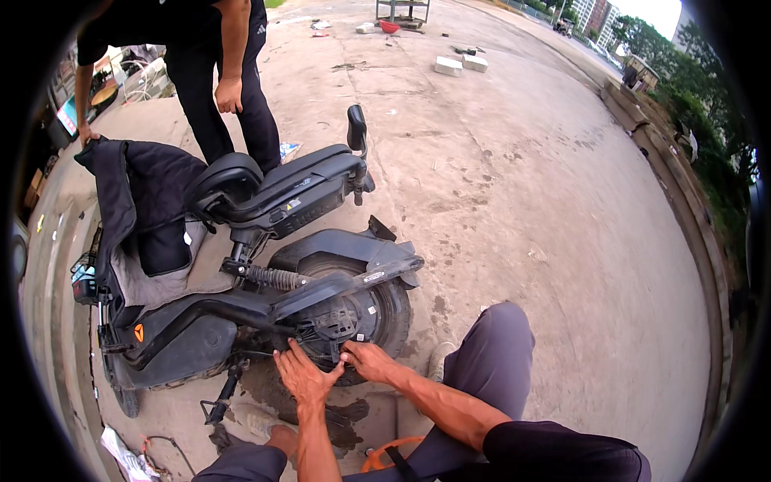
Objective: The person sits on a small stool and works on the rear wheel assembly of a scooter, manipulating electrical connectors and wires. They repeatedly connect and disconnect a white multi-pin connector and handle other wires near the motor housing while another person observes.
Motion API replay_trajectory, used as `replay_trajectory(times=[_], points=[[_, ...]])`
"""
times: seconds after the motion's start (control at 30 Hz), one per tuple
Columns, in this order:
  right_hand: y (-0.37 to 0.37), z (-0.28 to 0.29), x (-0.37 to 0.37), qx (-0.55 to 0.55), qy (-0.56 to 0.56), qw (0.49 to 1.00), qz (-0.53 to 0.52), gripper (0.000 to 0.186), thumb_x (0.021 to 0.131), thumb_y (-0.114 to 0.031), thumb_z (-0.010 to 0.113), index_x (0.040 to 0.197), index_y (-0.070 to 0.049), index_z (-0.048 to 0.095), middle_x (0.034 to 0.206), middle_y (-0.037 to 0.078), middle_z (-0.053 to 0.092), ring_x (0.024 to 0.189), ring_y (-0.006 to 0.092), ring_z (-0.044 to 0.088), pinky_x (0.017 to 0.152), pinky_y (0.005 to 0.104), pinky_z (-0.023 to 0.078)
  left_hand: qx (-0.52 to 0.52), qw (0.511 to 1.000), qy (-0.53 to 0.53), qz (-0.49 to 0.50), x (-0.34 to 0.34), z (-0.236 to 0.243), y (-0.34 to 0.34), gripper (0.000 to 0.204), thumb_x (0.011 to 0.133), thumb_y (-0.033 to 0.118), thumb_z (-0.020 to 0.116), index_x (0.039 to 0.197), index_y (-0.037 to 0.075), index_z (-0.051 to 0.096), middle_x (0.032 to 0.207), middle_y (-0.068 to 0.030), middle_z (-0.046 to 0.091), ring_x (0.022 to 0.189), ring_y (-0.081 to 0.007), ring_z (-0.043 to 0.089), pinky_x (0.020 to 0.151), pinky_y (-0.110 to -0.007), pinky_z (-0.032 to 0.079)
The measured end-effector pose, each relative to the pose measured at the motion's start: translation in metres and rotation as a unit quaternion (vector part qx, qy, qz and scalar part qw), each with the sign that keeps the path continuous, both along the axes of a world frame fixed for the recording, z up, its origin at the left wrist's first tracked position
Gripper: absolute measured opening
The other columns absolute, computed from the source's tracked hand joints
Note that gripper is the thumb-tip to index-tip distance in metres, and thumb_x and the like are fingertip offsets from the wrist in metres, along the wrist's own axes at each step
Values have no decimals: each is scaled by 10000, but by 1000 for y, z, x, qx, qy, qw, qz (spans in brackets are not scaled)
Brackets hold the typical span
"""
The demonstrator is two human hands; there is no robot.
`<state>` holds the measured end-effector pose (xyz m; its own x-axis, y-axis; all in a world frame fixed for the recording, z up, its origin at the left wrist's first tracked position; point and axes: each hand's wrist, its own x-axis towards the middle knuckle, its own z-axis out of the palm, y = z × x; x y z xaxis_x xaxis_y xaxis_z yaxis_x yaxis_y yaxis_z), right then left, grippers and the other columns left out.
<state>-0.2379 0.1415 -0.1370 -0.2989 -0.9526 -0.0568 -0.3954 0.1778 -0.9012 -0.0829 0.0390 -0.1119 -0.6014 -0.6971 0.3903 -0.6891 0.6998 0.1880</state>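
Observation:
A black electric scooter point(201, 307) lies on its side in front of me, its rear wheel point(395, 309) turned toward me. Both my hands are at the lower edge of the wheel's hub point(341, 317), beside some thin dark cables. My left hand point(305, 379) has thumb and forefinger spread in a V, the fingertips against the frame near the hub. From the right comes my right hand point(369, 361), its fingers curled in a pinch by the left thumb tip. What that pinch holds is too small to make out. A kickstand point(225, 395) sticks out left of my left hand.
Beyond the scooter a person in dark clothes point(229, 80) bends over, one hand on a dark padded cover point(148, 189) at its front. The black seat point(277, 193) stands above the rear wheel. An orange ring-shaped thing point(389, 454) lies by my legs. White blocks point(450, 66) lie farther off.

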Motion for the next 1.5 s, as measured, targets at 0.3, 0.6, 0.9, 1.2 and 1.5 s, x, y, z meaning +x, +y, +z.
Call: replay_trajectory(times=[0.3,0.6,0.9,1.2,1.5], points=[[5,-1,-7,92,15,995,-40,392,1059,-324,505,902,10,637,748,171,680,682,326,660,672,431,497,54,998,4,-22,-3,6,-2,1227,609,736,763,1357,-183,445,1070,-259,592,1088,-405,566,1193,-518,300],[0,1,10,18,94,995,-20,360,1071,-273,512,839,-1,559,621,103,591,552,175,534,545,354,432,56,998,25,6,19,-3,0,1252,630,791,715,1379,-173,436,1092,-264,596,1136,-415,555,1203,-524,282],[3,-11,-7,119,-108,987,-17,337,1071,-258,503,867,0,575,653,129,599,588,246,574,588,392,456,47,999,21,-5,9,-6,-2,1255,609,785,729,1372,-170,445,1067,-247,599,1109,-399,562,1208,-514,277],[1,-5,3,6,80,997,-17,265,1039,-261,562,1023,-2,618,795,244,651,776,450,651,693,481,493,65,998,13,-11,10,4,-6,1246,552,730,798,1342,-176,467,1068,-253,599,1088,-398,573,1199,-520,298],[-3,-2,7,22,49,998,-44,373,1050,-354,508,950,-7,598,747,267,602,719,501,587,639,502,455,29,999,0,-13,8,3,-6,1222,590,762,759,1315,-182,484,1100,-272,615,1059,-397,580,1194,-537,300]])
